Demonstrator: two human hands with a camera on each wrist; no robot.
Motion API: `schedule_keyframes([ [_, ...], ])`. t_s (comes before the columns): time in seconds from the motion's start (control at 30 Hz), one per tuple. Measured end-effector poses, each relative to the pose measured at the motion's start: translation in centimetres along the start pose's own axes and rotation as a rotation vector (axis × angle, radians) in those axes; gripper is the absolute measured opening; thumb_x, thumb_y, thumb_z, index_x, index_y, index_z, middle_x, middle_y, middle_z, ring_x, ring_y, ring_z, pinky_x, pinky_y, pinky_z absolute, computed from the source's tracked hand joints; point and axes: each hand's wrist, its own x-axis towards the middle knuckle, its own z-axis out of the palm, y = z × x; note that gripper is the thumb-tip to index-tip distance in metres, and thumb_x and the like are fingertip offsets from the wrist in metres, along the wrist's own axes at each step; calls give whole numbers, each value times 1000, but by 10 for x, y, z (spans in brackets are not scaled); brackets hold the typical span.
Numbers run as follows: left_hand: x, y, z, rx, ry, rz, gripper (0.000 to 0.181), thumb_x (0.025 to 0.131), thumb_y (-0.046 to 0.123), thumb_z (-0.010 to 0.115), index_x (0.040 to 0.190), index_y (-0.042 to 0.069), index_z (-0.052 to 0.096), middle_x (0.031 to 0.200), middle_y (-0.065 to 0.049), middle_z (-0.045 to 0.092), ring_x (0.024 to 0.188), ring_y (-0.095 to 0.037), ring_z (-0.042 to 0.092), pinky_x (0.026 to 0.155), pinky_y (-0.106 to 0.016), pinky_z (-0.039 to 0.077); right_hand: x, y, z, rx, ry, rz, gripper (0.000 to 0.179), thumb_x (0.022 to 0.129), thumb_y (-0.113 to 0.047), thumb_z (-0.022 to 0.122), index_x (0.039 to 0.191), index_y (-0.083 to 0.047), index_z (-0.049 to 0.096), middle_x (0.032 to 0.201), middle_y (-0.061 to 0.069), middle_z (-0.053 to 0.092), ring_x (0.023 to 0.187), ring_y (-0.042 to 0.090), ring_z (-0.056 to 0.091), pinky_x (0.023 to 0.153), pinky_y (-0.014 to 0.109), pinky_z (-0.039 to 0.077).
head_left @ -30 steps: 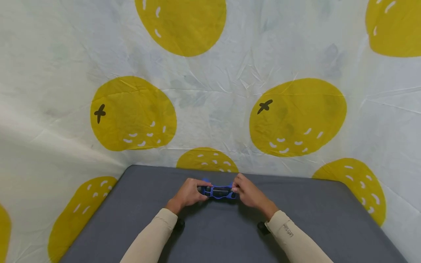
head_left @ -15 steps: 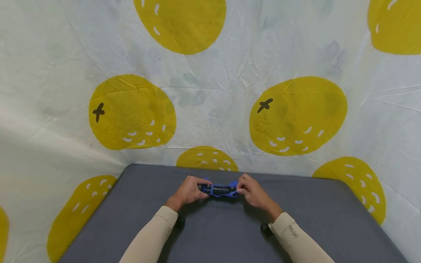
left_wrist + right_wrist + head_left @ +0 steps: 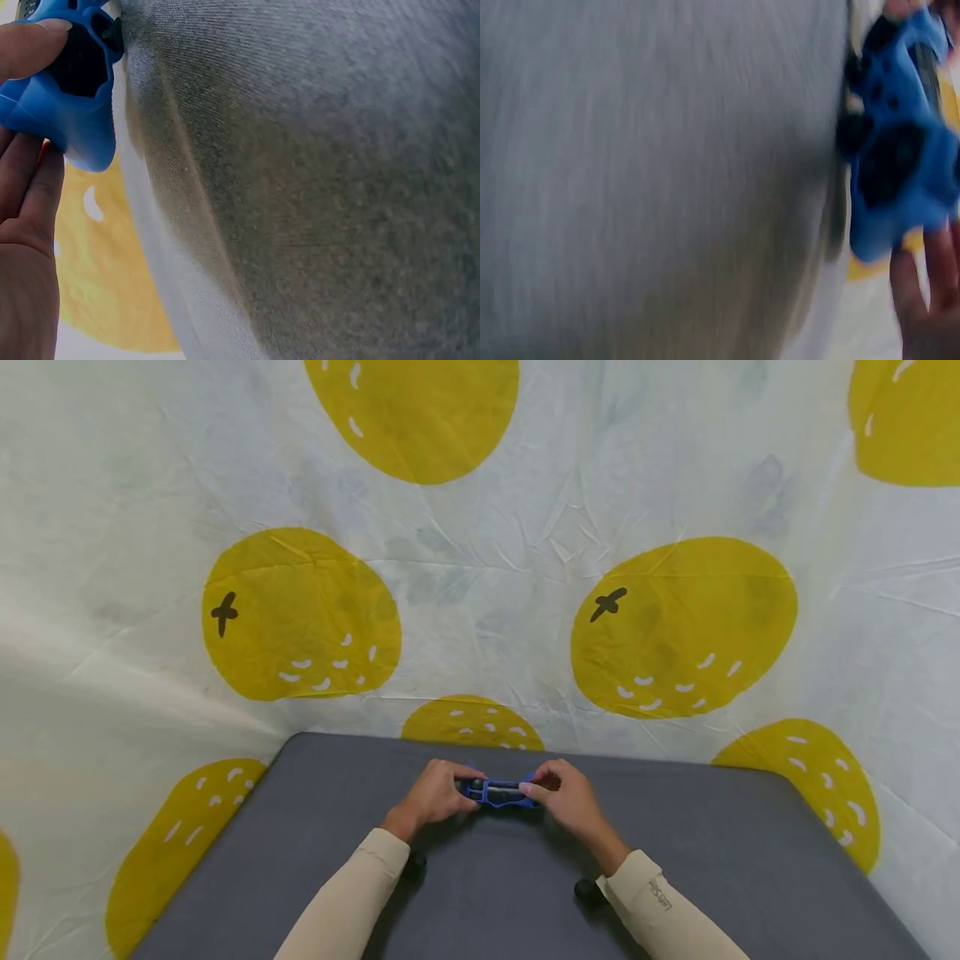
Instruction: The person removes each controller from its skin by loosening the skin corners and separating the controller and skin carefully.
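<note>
Up beyond both hands, a pale cloth (image 3: 480, 635) is hanging, showing off its big yellow fruit shapes. Below and around the hands, a dark grey table (image 3: 495, 893) is spreading out. Behind the left hand a beige sleeve (image 3: 345, 893) is reaching in, and behind the right hand its lettered partner sleeve (image 3: 667, 906) is matching it.

Now the hands! The left hand (image 3: 433, 793) is holding one end, thumb bending over the near side, fingers lying along the far side, the gap between them only as wide as the grip. The right hand (image 3: 576, 797) is taking the other end, its thumb pressing in front, its index finger arching behind, a narrow pinch; the right wrist view is blurring here, fingertips showing beneath the handle.

Between the two hands, a blue-covered game controller (image 3: 504, 805) is lying level. Just behind the left palm a black knob (image 3: 415, 864) is sitting by the wrist, and another black knob (image 3: 589, 894) is sitting by the right wrist.
</note>
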Motion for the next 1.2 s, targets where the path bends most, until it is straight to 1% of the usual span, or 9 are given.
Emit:
schedule_keyframes([
  [0.1, 1, 0, -1, 7, 6, 1, 39, 76, 18, 92, 113, 22, 83, 105, -2, 82, 87, -12, 71, 80, -26, 58, 2, -4, 9, -66, 57, 9, 24, 84, -24, 89, 88, -11, 68, 91, 7, 61, 81, 15, 55, 75, 28, 46],
  [0.2, 2, -1, -2, 0, -2, -13, 39, 75, 18, 93, 113, 23, 83, 105, -2, 82, 88, -13, 71, 78, -25, 58, 2, -4, 12, -41, 69, -13, 24, 81, -13, 90, 87, -9, 67, 89, 10, 60, 81, 19, 55, 76, 30, 46],
  [0.37, 3, -4, -4, -25, -15, -24, 40, 74, 17, 93, 112, 21, 83, 105, -3, 82, 88, -16, 72, 74, -24, 57, 2, -1, 8, 16, -15, -106, 20, 83, 1, 83, 92, -9, 68, 96, 9, 62, 90, 23, 59, 84, 36, 49],
  [0.53, 2, -4, -6, -7, -20, -23, 40, 74, 17, 93, 112, 23, 83, 105, -2, 82, 90, -14, 71, 76, -25, 57, 3, 4, 2, -55, -109, -262, 14, 88, 4, 77, 92, -10, 76, 99, 5, 60, 97, 22, 60, 92, 43, 55],
  [0.6, 1, -4, -6, -2, -26, -17, 40, 74, 17, 92, 113, 23, 83, 106, -1, 82, 89, -13, 70, 76, -25, 57, 1, 6, -1, -104, -127, -326, 14, 89, 3, 77, 93, -10, 78, 100, 4, 59, 95, 24, 60, 88, 43, 55],
  [0.67, 0, -3, -5, -5, -34, -13, 40, 75, 16, 92, 113, 23, 82, 106, -1, 81, 86, -13, 70, 74, -24, 56, -2, 8, -3, -156, -130, -378, 13, 89, 1, 78, 93, -11, 78, 100, 3, 57, 90, 23, 58, 82, 38, 52],
  [0.8, 0, -2, -3, -18, -42, -12, 40, 75, 16, 91, 114, 23, 82, 108, -3, 81, 84, -14, 70, 70, -24, 56, -5, 12, -4, -245, -96, -478, 15, 87, -1, 81, 87, -15, 74, 100, 2, 54, 81, 21, 52, 74, 29, 44],
  [0.97, 1, -3, -2, -5, -26, -12, 41, 74, 16, 92, 114, 23, 82, 109, -3, 81, 89, -14, 69, 74, -25, 56, -5, 17, -3, -317, -45, -605, 20, 84, -1, 83, 86, -17, 70, 106, 3, 56, 82, 16, 54, 73, 29, 48],
  [1.2, 2, -4, -1, 2, -32, -18, 41, 75, 16, 92, 114, 24, 82, 111, -2, 81, 94, -14, 70, 79, -27, 57, -5, 17, -2, -325, -57, -665, 16, 86, 1, 82, 89, -11, 73, 108, 5, 55, 84, 18, 57, 71, 29, 49],
])
